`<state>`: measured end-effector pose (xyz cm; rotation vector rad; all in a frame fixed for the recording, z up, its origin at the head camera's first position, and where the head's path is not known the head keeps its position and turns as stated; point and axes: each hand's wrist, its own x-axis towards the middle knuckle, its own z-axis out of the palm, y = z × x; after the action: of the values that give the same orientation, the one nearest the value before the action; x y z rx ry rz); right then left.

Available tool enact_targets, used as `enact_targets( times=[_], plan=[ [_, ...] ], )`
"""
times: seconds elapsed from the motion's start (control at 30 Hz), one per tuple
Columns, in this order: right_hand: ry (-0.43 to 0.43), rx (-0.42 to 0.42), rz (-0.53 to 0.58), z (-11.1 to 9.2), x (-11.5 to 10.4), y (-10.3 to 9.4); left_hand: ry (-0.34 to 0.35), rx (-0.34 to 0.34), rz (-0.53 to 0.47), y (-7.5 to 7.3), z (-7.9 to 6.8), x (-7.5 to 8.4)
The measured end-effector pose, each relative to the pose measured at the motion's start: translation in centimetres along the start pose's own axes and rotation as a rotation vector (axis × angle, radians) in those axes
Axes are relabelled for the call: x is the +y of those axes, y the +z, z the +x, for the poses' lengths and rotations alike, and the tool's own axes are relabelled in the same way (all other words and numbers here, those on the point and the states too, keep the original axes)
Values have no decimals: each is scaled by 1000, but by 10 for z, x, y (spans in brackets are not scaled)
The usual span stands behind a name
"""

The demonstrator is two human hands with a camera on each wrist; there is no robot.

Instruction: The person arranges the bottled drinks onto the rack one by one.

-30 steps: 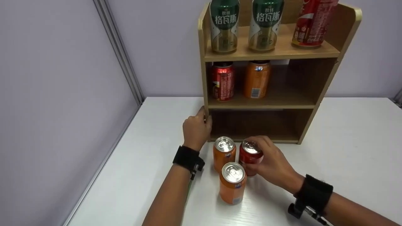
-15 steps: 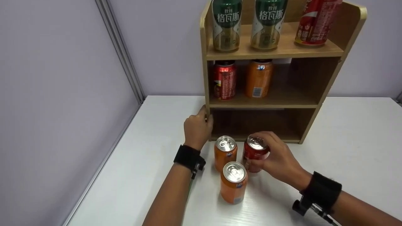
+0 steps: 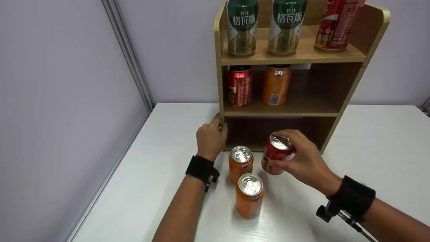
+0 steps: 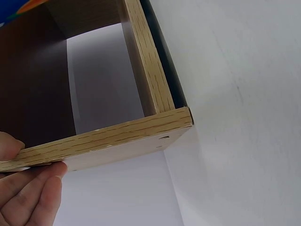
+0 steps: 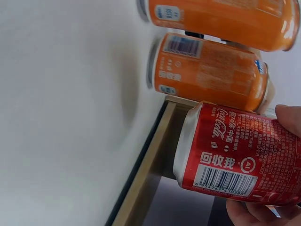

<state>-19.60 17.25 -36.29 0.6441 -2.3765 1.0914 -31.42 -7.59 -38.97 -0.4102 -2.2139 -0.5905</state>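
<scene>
My right hand (image 3: 307,164) grips a red Coca-Cola can (image 3: 276,157) between thumb and fingers, in front of the lowest compartment of a wooden shelf (image 3: 282,114). In the right wrist view, the base of this cola can (image 5: 188,146) appears raised off the table. My left hand (image 3: 211,141) pinches the front edge of the shelf's left side panel (image 4: 103,136), thumb inside and fingers outside. Two orange Fanta cans stand upright on the table between my arms: one farther can (image 3: 240,169) near the shelf front, and one nearer can (image 3: 249,203).
On the middle level stand a red can (image 3: 240,87) and an orange can (image 3: 276,85). The top level bears two green-and-gold cans (image 3: 242,33) and a taller red can (image 3: 337,27). White table (image 3: 376,144) extends right of the shelf; a wall (image 3: 67,101) bounds the left.
My right hand has moved the cola can away from the two Fanta cans, rightward and toward the shelf's lowest compartment. The left hand keeps its hold on the side panel.
</scene>
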Motion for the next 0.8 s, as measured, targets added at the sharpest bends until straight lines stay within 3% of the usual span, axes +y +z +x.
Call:
enact_targets(
  times=[0.17,0.3,0.8],
  plan=[
    [-48,30,-26,7,-1,-11,-9,-8,5,0,1,0],
    [-29,46,-17,13,-4,-20,-13,-6,1,0,1,1],
    [191,81,-15,34,-17,-65,-1,0,-11,0,0,0]
  ],
)
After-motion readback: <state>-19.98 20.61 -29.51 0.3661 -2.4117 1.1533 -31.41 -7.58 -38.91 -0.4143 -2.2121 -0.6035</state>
